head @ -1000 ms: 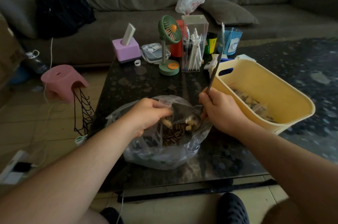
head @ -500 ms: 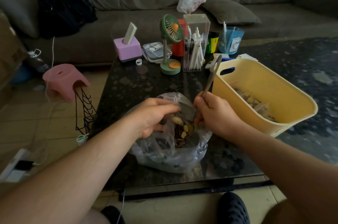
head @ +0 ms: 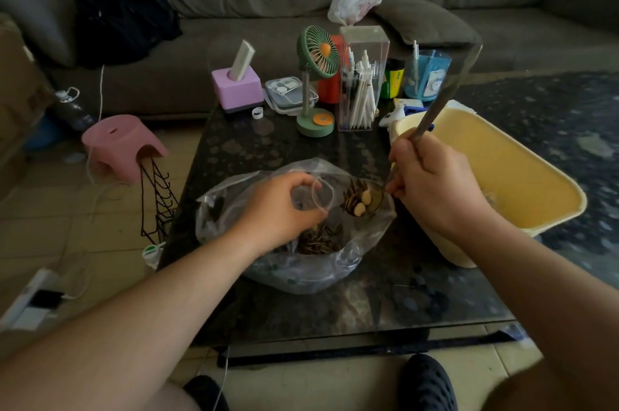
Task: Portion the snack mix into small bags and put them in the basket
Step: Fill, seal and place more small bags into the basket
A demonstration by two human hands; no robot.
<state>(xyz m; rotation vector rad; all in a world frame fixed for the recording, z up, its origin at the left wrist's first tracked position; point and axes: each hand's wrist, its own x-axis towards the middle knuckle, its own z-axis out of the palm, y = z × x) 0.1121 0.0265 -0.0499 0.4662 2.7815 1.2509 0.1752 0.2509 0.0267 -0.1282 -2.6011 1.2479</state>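
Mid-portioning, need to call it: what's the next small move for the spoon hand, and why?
Probably tip the loaded spoon left into the small bag: the right hand holds it heaped beside the mouth that the left hand pinches open.

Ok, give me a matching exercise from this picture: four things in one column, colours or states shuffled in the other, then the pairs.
Things:
1. spoon
2. basket
3. desk fan
4. small bag

Descriptions:
A. yellow, on the table's right side
B. green with an orange centre
C. loaded with seeds and nuts
D. clear, held open by the left hand

Pairs: 1-C, 2-A, 3-B, 4-D
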